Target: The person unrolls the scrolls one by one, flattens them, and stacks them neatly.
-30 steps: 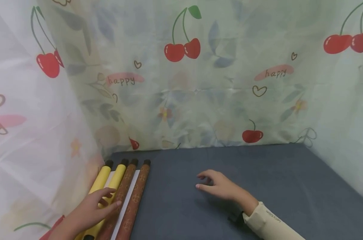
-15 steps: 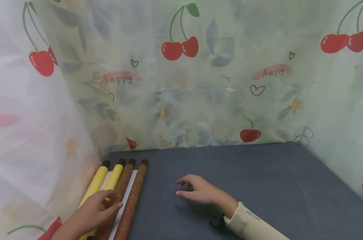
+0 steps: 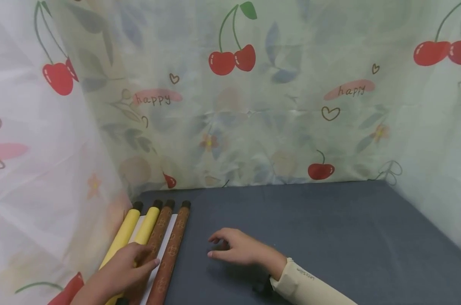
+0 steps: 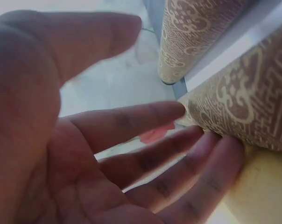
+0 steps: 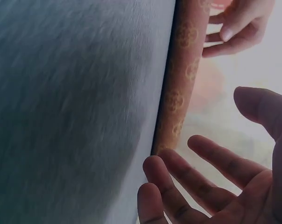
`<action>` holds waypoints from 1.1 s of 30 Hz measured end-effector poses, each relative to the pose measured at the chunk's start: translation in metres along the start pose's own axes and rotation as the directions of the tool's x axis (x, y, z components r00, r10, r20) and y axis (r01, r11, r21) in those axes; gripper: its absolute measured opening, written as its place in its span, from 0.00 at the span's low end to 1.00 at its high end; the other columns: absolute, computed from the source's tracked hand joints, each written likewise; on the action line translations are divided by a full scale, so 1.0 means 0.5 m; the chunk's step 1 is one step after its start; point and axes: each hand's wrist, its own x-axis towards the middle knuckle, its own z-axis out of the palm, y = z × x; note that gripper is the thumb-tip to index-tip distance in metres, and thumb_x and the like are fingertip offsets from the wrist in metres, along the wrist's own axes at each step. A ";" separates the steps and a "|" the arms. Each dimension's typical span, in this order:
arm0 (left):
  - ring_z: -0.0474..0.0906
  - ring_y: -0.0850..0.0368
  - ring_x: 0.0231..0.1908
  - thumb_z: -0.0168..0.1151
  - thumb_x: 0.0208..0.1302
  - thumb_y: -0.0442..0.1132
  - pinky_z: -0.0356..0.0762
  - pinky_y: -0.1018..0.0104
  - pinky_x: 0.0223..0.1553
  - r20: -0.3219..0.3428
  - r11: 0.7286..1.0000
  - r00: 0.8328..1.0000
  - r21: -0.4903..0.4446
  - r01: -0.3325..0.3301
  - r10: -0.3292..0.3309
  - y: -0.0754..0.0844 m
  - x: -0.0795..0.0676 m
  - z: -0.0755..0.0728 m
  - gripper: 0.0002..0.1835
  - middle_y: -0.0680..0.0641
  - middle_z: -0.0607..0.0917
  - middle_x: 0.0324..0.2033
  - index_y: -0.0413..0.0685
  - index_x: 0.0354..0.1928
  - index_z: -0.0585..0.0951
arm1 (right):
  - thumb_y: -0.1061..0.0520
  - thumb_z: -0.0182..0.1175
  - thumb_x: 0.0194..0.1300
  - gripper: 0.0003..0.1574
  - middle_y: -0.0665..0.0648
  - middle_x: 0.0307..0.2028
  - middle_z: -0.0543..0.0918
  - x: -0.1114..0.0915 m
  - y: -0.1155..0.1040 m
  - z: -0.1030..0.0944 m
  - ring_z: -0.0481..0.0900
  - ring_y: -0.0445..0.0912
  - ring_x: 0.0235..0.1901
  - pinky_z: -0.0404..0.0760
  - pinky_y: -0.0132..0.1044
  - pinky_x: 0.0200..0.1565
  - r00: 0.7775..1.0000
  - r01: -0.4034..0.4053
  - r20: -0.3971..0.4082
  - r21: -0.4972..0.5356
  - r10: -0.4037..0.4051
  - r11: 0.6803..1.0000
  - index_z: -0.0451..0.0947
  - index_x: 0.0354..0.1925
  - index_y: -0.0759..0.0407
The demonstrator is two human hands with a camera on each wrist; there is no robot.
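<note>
Two patterned brown scroll rolls, the left one (image 3: 161, 226) and the right one (image 3: 173, 248), lie side by side with a strip of white paper (image 3: 164, 242) between them. Left of these are two yellow rolls, an outer one (image 3: 122, 237) and an inner one (image 3: 147, 224); all have black end caps. My left hand (image 3: 120, 269) reaches over the left brown roll, its loosely bent fingertips at the roll's side in the left wrist view. To the right of the rolls, my right hand (image 3: 236, 248) hovers above the table, fingers relaxed and holding nothing.
The dark grey tabletop (image 3: 310, 220) stretches to the right of the rolls. Cherry-printed cloth (image 3: 249, 140) hangs at the back and on both sides, with the left sheet close against the outer yellow roll.
My right hand has moved left across the table, closer to the brown rolls. My left hand has shifted slightly right over the left brown roll. The rolls lie as before.
</note>
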 end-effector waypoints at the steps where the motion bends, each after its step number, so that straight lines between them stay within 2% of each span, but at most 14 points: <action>1: 0.72 0.65 0.30 0.70 0.71 0.49 0.72 0.67 0.31 0.004 1.000 1.000 0.001 -0.010 0.010 0.000 0.000 0.001 0.14 0.56 0.78 0.26 0.44 0.35 0.86 | 0.40 0.63 0.77 0.30 0.55 0.60 0.84 0.004 -0.003 0.004 0.83 0.38 0.50 0.83 0.35 0.53 1.000 0.006 0.008 -0.001 -0.006 1.000 0.79 0.67 0.55; 3: 0.64 0.66 0.24 0.69 0.72 0.48 0.65 0.69 0.27 0.023 1.000 1.000 -0.004 -0.008 0.008 0.000 0.001 0.002 0.15 0.57 0.69 0.21 0.49 0.29 0.82 | 0.40 0.63 0.77 0.30 0.54 0.60 0.84 0.011 -0.012 0.013 0.83 0.39 0.51 0.83 0.34 0.53 1.000 0.016 0.020 -0.003 -0.016 1.000 0.80 0.67 0.55; 4: 0.64 0.66 0.24 0.69 0.72 0.47 0.64 0.68 0.27 0.033 1.000 0.999 -0.010 0.010 -0.010 0.001 0.002 0.002 0.15 0.56 0.69 0.21 0.49 0.28 0.81 | 0.40 0.63 0.76 0.30 0.54 0.60 0.84 0.014 -0.015 0.018 0.84 0.39 0.51 0.83 0.34 0.53 1.000 0.021 0.023 -0.004 -0.021 1.000 0.80 0.67 0.55; 6: 0.69 0.65 0.26 0.70 0.71 0.46 0.70 0.67 0.29 0.044 0.999 0.998 -0.004 0.044 -0.044 0.001 0.004 0.003 0.11 0.56 0.75 0.23 0.46 0.35 0.86 | 0.40 0.63 0.76 0.30 0.54 0.60 0.84 0.021 -0.022 0.028 0.83 0.38 0.50 0.83 0.33 0.53 0.999 0.030 0.027 -0.007 -0.029 1.000 0.80 0.67 0.55; 10: 0.84 0.58 0.38 0.71 0.69 0.44 0.84 0.58 0.40 0.064 0.994 0.992 0.003 0.107 -0.107 -0.001 0.009 0.003 0.18 0.49 0.90 0.38 0.35 0.52 0.88 | 0.40 0.64 0.76 0.30 0.53 0.58 0.85 0.037 -0.036 0.050 0.82 0.35 0.47 0.82 0.31 0.51 0.998 0.046 0.032 -0.022 -0.045 0.999 0.81 0.66 0.54; 13: 0.88 0.51 0.43 0.71 0.69 0.40 0.87 0.54 0.43 0.080 0.994 0.992 -0.024 0.104 -0.102 -0.005 0.013 0.004 0.19 0.42 0.91 0.45 0.32 0.54 0.86 | 0.41 0.64 0.75 0.29 0.52 0.56 0.86 0.050 -0.050 0.066 0.81 0.34 0.44 0.81 0.29 0.49 0.998 0.059 0.039 -0.045 -0.057 0.997 0.81 0.65 0.54; 18: 0.88 0.51 0.44 0.70 0.67 0.33 0.87 0.56 0.43 0.061 0.993 0.993 -0.046 0.109 -0.106 -0.004 0.015 0.009 0.15 0.43 0.92 0.45 0.33 0.53 0.87 | 0.43 0.66 0.74 0.30 0.50 0.53 0.87 0.069 -0.074 0.092 0.80 0.31 0.38 0.81 0.28 0.45 0.997 0.057 0.046 -0.053 -0.055 0.997 0.81 0.66 0.56; 21: 0.88 0.48 0.48 0.69 0.63 0.29 0.87 0.50 0.48 0.041 0.995 0.995 -0.035 0.097 -0.096 0.000 0.016 0.010 0.15 0.43 0.91 0.46 0.35 0.52 0.88 | 0.44 0.68 0.72 0.31 0.50 0.51 0.87 0.077 -0.084 0.107 0.80 0.30 0.35 0.81 0.27 0.42 0.998 0.045 0.033 -0.026 -0.044 0.999 0.80 0.66 0.57; 25: 0.86 0.47 0.50 0.67 0.58 0.25 0.86 0.45 0.51 0.061 0.993 0.993 -0.055 0.101 -0.097 0.005 0.019 0.009 0.19 0.42 0.90 0.47 0.34 0.53 0.87 | 0.46 0.70 0.70 0.32 0.50 0.47 0.87 0.083 -0.095 0.124 0.79 0.30 0.32 0.80 0.26 0.39 0.999 0.043 0.006 -0.013 -0.043 0.999 0.79 0.66 0.56; 30: 0.87 0.48 0.49 0.69 0.62 0.28 0.86 0.47 0.48 0.113 0.979 0.976 -0.065 0.194 -0.186 0.011 0.019 0.011 0.23 0.40 0.90 0.50 0.30 0.60 0.82 | 0.44 0.71 0.69 0.35 0.51 0.47 0.86 0.086 -0.108 0.145 0.77 0.29 0.31 0.78 0.24 0.39 0.998 0.063 -0.026 -0.038 -0.064 0.997 0.78 0.67 0.57; 33: 0.87 0.46 0.51 0.71 0.65 0.33 0.86 0.44 0.51 0.129 0.970 0.964 -0.047 0.239 -0.231 0.019 0.017 0.014 0.23 0.38 0.90 0.51 0.30 0.61 0.82 | 0.42 0.70 0.69 0.36 0.51 0.46 0.86 0.089 -0.113 0.155 0.77 0.28 0.30 0.78 0.24 0.38 0.998 0.059 -0.035 -0.021 -0.059 0.998 0.77 0.67 0.57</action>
